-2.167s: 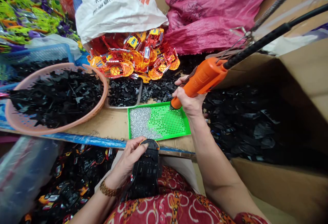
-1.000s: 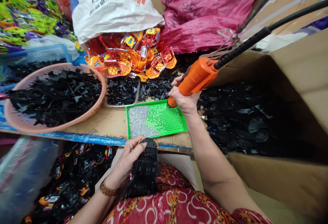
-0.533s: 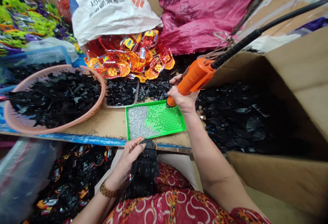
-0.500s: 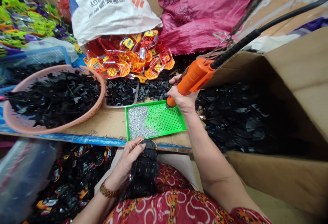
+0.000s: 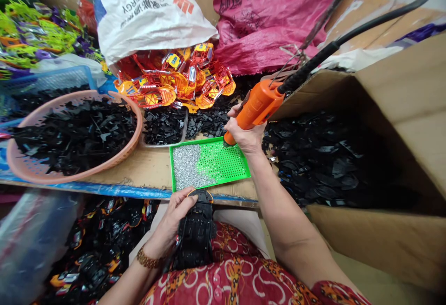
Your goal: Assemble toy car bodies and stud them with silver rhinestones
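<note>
Head view: one orange screwdriver (image 5: 256,108), one green tray (image 5: 223,163), two hands.

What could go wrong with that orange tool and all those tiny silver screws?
1. The green tray sits near the table's front edge; a bump from the right hand might tip it and scatter the screws.
2. The orange screwdriver hangs from a black cable, which may tug and make its tip miss.
3. The left hand holds the black toy car on the lap by one side only, so it could slip.
</note>
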A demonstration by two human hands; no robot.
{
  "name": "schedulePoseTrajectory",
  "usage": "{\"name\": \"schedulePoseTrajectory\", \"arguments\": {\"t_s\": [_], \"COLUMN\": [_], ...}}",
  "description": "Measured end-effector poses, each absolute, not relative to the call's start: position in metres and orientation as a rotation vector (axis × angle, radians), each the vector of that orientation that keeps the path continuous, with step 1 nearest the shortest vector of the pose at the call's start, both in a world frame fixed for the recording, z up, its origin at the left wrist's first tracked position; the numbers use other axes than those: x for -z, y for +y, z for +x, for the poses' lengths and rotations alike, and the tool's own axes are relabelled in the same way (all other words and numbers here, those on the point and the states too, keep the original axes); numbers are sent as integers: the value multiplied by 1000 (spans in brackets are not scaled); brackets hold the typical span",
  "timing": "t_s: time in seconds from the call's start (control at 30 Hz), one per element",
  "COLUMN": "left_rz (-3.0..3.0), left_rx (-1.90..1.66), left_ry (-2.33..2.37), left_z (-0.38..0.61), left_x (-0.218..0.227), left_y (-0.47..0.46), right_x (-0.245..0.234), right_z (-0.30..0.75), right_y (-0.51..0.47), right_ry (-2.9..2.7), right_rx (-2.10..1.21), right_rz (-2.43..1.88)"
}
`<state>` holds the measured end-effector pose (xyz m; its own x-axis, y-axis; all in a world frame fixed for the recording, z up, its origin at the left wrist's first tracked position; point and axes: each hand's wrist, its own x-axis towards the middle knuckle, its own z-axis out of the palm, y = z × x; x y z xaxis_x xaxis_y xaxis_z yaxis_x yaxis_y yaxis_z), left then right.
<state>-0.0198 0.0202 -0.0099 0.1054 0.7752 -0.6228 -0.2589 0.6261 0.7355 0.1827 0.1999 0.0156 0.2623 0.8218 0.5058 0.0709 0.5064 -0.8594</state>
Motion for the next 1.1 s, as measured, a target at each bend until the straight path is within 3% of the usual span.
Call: {"name": "schedulePoseTrajectory", "arguments": {"t_s": [1.1], "left_rz": [343], "left_rx": [-832], "left_ry": [1407], "left_z": [-19], "left_x": [13], "left_y": [13], "right_x": [-14], "right_z": [186], "right_y": [199], "right_ry": [-1236], "right_rx": [-539], "right_rz": [-904]}}
